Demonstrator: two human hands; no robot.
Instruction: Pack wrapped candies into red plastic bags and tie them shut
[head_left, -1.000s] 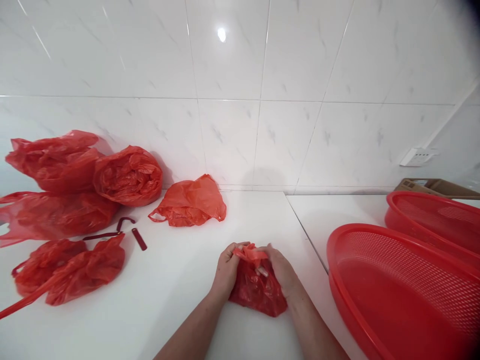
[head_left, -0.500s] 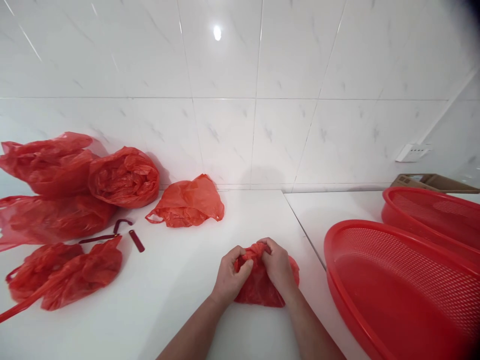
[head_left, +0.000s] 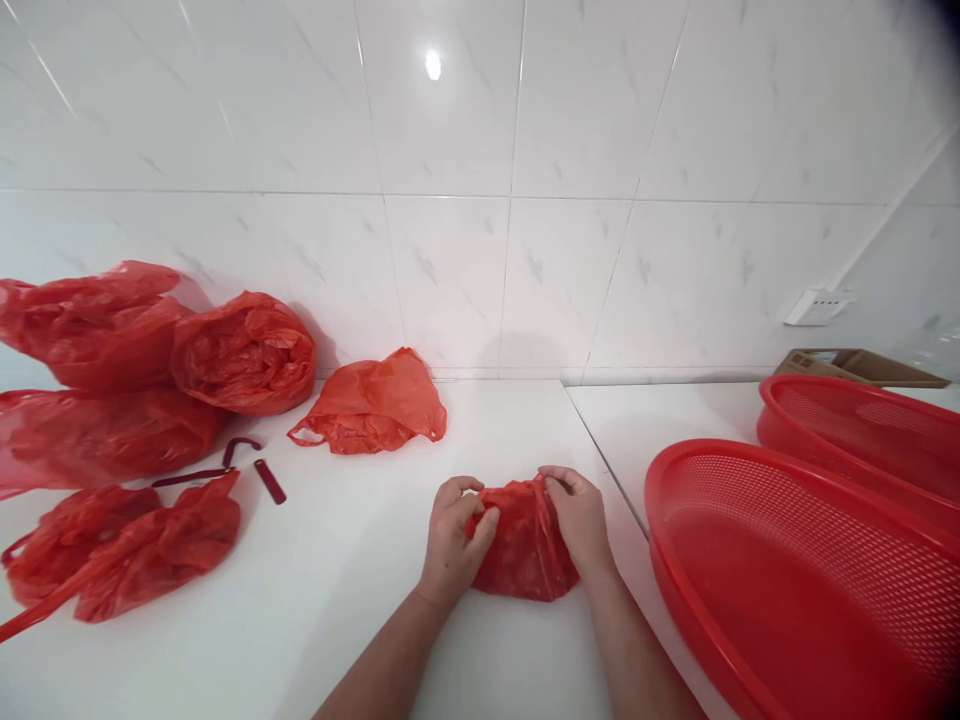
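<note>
A small crumpled red plastic bag [head_left: 523,548] lies on the white counter [head_left: 360,600] right in front of me. My left hand [head_left: 452,540] pinches its left side and my right hand [head_left: 579,516] pinches its top right edge. The two hands are spread apart with the bag's mouth between them. The bag bulges a little; what is inside it is hidden.
Another loose red bag [head_left: 371,404] rests near the tiled wall. Several stuffed red bags [head_left: 150,370] pile up at the left, with dark red handle pieces [head_left: 255,465] beside them. Two red perforated baskets [head_left: 810,570] sit at the right, a brown box [head_left: 855,362] behind them.
My hands were bunched together at the bag's top; now they have drawn apart, spreading the bag's top wider. The bag has stayed at the same spot on the counter.
</note>
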